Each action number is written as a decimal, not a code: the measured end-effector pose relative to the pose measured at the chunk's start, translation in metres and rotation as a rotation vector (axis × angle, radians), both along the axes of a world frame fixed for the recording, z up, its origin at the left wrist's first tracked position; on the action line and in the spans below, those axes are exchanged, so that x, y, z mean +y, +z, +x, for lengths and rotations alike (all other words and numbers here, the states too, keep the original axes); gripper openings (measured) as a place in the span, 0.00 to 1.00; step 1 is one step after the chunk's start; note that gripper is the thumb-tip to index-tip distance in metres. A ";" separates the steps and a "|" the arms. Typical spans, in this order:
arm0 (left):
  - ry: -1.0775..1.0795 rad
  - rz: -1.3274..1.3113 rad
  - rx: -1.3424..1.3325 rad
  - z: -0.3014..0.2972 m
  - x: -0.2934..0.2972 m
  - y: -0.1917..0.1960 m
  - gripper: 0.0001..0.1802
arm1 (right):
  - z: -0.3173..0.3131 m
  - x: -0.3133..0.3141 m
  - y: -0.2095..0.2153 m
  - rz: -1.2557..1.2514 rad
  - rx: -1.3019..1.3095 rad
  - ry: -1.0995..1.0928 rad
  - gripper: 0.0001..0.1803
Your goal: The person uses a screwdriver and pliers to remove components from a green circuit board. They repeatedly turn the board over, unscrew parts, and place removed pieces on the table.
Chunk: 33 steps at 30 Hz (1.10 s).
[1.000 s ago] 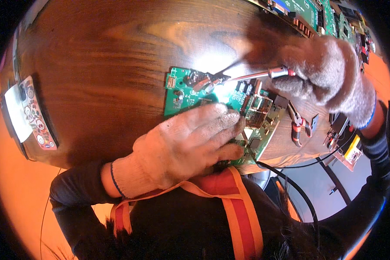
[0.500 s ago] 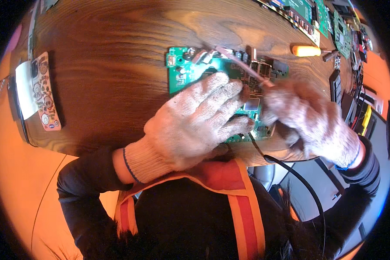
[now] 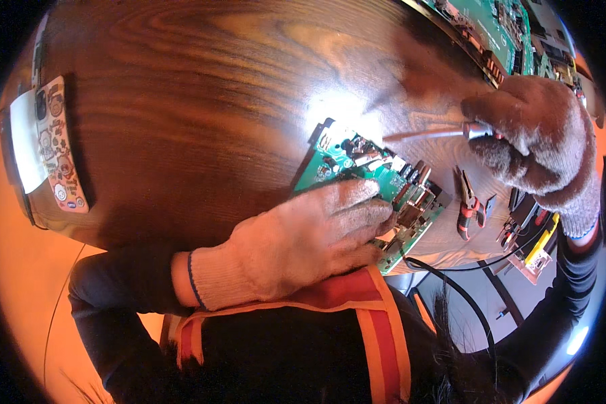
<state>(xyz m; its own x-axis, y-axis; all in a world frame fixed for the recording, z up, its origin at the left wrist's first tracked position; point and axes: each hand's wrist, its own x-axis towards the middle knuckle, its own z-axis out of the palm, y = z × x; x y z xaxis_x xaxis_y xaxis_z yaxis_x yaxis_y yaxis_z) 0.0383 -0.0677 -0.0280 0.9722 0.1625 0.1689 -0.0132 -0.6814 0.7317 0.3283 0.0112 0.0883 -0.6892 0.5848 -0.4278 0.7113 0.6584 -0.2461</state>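
My left hand, in a whitish knit glove with dirty fingers, lies over the near left part of a green circuit board, its fingers bent onto the board and gripping it. The board sits at an angle on the table, with metal connectors along its far and right sides. To the right, my gloved right hand is closed around the handle of a screwdriver. Its long shaft points left, with the tip near the board's far edge; whether they touch I cannot tell. A bright patch of light falls around the board's far corner.
Red-and-black pliers lie right of the board. Larger circuit boards stand at the far right. A black cable runs down off the near edge. At the far left lies a patterned case beside white paper.
My right hand has moved right and away from the board with the screwdriver. The board has turned clockwise and come nearer under my left hand. The pliers now show.
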 end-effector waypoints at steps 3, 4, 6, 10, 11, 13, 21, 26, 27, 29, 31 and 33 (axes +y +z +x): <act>-0.044 0.132 0.019 -0.001 -0.001 -0.002 0.22 | -0.008 0.008 0.000 0.050 -0.087 0.148 0.19; -0.029 0.161 0.024 -0.001 -0.003 -0.002 0.22 | -0.011 0.010 -0.001 -0.003 -0.095 0.147 0.20; -0.033 0.218 0.046 -0.003 -0.005 -0.002 0.23 | -0.017 0.015 -0.004 -0.013 -0.112 0.198 0.22; -0.057 0.217 0.054 -0.009 -0.009 -0.005 0.24 | -0.030 0.026 -0.011 0.025 -0.097 0.313 0.22; -0.086 0.302 0.067 -0.010 -0.010 -0.006 0.24 | -0.034 0.028 -0.010 0.002 -0.147 0.301 0.20; -0.086 0.329 0.057 -0.012 -0.011 -0.009 0.24 | -0.041 0.029 -0.008 -0.042 -0.248 0.279 0.17; -0.069 0.176 -0.014 -0.011 -0.014 -0.014 0.23 | -0.061 0.025 0.004 -0.089 -0.340 0.050 0.11; -0.040 0.148 -0.044 -0.006 -0.014 -0.014 0.20 | -0.077 -0.006 0.008 -0.185 -0.327 -0.051 0.10; -0.061 0.175 -0.052 -0.006 -0.013 -0.015 0.20 | -0.080 -0.018 0.006 -0.208 -0.330 -0.079 0.09; -0.060 0.099 -0.031 -0.005 -0.013 -0.014 0.18 | -0.080 -0.038 -0.005 -0.343 -0.262 -0.210 0.09; -0.118 -0.083 0.083 -0.007 -0.013 -0.011 0.18 | -0.077 -0.058 -0.010 -0.339 -0.118 -0.302 0.09; 0.005 -0.163 0.054 -0.011 -0.011 -0.008 0.20 | -0.073 -0.079 -0.002 -0.386 -0.051 -0.514 0.08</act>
<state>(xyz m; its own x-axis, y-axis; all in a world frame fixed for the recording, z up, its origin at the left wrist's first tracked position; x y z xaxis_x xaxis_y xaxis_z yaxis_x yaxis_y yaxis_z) 0.0275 -0.0789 -0.0364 0.9782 0.1886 0.0869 0.0328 -0.5534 0.8322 0.2551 -0.0677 0.0858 -0.3354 0.6322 -0.6984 0.9295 0.1013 -0.3546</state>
